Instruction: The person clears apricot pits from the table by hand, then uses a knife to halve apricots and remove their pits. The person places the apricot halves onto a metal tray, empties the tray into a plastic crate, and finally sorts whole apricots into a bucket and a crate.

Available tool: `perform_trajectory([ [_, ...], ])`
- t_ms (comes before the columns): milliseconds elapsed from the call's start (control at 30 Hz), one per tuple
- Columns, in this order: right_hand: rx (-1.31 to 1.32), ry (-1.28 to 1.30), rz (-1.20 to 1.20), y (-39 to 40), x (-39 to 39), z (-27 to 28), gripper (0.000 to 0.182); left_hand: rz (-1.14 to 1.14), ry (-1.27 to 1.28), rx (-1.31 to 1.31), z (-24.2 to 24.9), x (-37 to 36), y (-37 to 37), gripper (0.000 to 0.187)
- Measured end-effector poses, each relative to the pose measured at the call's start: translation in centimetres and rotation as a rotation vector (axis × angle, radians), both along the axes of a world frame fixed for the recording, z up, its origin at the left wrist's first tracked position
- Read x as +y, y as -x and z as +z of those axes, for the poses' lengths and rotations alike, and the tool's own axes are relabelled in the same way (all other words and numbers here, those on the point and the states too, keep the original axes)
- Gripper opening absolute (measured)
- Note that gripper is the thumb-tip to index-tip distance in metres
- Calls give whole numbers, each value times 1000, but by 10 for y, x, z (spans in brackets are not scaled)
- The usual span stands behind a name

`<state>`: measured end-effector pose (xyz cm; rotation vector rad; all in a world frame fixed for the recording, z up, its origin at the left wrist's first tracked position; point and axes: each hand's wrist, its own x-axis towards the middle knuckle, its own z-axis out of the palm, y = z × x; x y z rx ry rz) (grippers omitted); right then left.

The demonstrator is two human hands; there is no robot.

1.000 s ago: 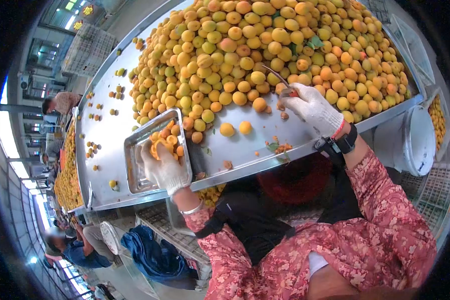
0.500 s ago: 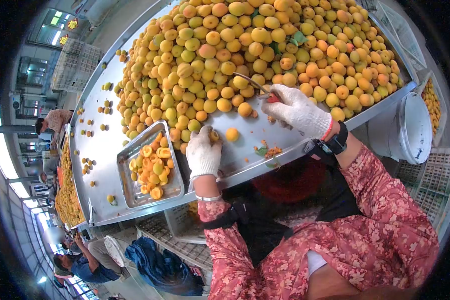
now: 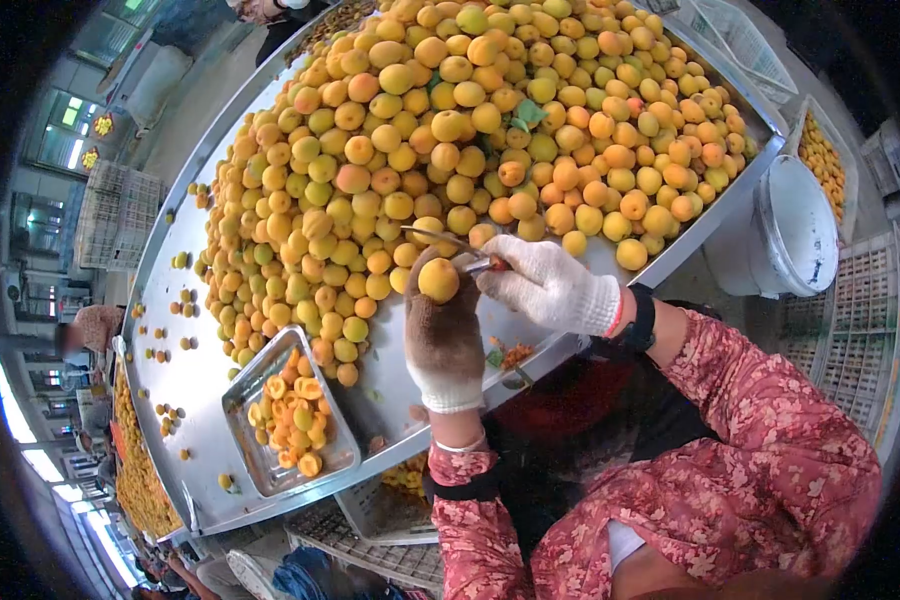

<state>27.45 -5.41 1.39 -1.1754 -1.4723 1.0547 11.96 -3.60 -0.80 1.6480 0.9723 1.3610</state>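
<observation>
My left hand (image 3: 444, 335), in a glove with a brown-stained palm, is turned up and closed around a yellow apricot (image 3: 438, 281). Gloved in white, my right hand (image 3: 550, 285) grips a curved knife (image 3: 440, 237) by its red handle. The blade reaches left, just above the held apricot. Beyond both hands rises a big heap of apricots (image 3: 370, 160) on the metal table (image 3: 195, 385). Left of my left hand, a steel tray (image 3: 260, 470) holds apricot halves (image 3: 295, 412) with their hollows showing.
Fruit scraps (image 3: 517, 355) and a leaf lie near the table's front edge. At the right stand a white bucket (image 3: 775, 235) and plastic crates (image 3: 855, 325). Another crate (image 3: 375, 515) is below the table edge. A person (image 3: 98, 327) works at the far left.
My left hand has come up from beside the tray and turned over, showing the apricot. The knife in my right hand has moved left to it. The whole view has shifted.
</observation>
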Motion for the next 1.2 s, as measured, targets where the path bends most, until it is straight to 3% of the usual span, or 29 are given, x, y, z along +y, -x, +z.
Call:
perform_trajectory([
  [67,-78,-118,-34,1,0,0,20,-67,479,-620,1,-9,-6,31],
  [100,-81,-109,-31,2,0,1,20,-21,-9,70,-1,-4,1,31],
  [133,-83,-103,-26,2,0,2,20,-22,-5,69,-2,-5,0,31],
  [200,-111,-151,-37,4,1,-2,20,-97,353,-363,-3,-8,-2,34],
  [433,-153,-74,54,11,-4,2,21,-45,491,-263,10,-11,13,39],
  [500,-159,-123,47,11,-4,0,21,27,345,-45,8,-13,11,43],
  [600,-178,-157,61,11,-4,1,21,58,171,-15,3,-12,9,40],
  [867,-202,-154,89,11,-5,5,21,78,187,55,1,-10,15,31],
  [933,-197,-92,107,10,-6,5,22,-9,357,-18,7,-11,17,32],
  [1200,-180,-134,87,13,-7,2,24,-7,395,64,13,-13,17,27],
])
